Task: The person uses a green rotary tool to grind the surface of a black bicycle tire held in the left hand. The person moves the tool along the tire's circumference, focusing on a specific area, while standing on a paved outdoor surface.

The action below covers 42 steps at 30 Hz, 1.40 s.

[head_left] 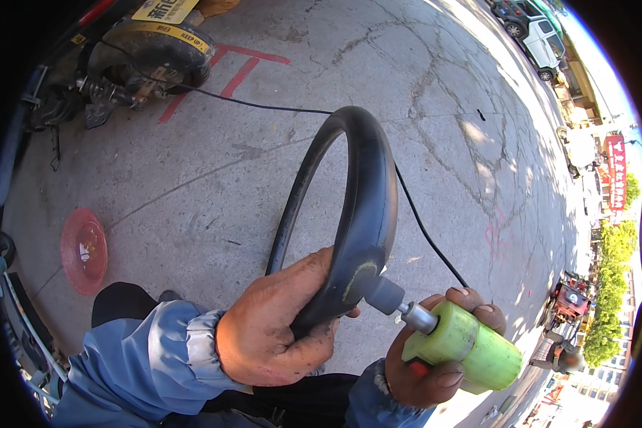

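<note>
Here, black inner tube is held upright in centre of view, over cracked concrete pavement. Left hand grips its lower part, fingers wrapped tight round the rubber, thumb on top. Right hand clamps a light-green handheld rotary grinder, fingers curled shut on its body w/ thumb below; the tool's grey tip touches a scuffed pale patch on the tube. Black cable trails across ground behind. Red disc lies far left; scooter wheel upper left.
</note>
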{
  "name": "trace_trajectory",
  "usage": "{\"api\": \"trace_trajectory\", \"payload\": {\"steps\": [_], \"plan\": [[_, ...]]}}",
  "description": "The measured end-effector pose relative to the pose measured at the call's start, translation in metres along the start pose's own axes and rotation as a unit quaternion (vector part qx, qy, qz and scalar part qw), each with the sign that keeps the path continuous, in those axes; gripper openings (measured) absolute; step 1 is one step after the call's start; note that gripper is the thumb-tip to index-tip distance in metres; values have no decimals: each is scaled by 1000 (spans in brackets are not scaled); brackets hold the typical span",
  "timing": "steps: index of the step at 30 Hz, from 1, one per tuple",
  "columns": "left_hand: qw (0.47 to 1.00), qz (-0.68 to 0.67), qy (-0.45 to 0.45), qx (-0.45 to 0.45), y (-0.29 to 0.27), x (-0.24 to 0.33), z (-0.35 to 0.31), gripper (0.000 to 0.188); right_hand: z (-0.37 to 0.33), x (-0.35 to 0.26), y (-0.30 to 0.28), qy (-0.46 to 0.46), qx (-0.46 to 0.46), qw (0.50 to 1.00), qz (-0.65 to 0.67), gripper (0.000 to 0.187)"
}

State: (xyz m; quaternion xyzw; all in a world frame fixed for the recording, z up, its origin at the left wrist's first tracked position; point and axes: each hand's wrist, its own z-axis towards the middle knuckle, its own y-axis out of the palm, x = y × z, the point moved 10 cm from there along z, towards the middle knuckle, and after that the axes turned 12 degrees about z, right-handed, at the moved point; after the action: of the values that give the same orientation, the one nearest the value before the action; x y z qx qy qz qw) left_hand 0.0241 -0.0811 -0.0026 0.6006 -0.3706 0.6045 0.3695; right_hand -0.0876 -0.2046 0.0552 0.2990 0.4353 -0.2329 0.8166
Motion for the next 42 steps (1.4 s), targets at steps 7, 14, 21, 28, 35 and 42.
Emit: {"api": "trace_trajectory", "payload": {"steps": [7,14,21,28,35,42], "plan": [[1000,11,6,18,-3,3,-1,69,1,5,0,18,45,998,40,69],[999,30,4,25,-7,-2,-1,54,-3,7,-5,8,3,1000,28,69],[995,-91,-32,23,-7,-6,2,62,1,5,-8,-3,85,996,27,71],[994,-105,-22,28,-6,-8,0,68,0,7,-4,22,63,998,20,71],[998,-54,11,20,-9,-4,1,68,-1,9,-3,42,29,999,5,73],[993,-110,-40,28,-7,-10,0,63,0,7,-1,34,62,997,18,73]]}}
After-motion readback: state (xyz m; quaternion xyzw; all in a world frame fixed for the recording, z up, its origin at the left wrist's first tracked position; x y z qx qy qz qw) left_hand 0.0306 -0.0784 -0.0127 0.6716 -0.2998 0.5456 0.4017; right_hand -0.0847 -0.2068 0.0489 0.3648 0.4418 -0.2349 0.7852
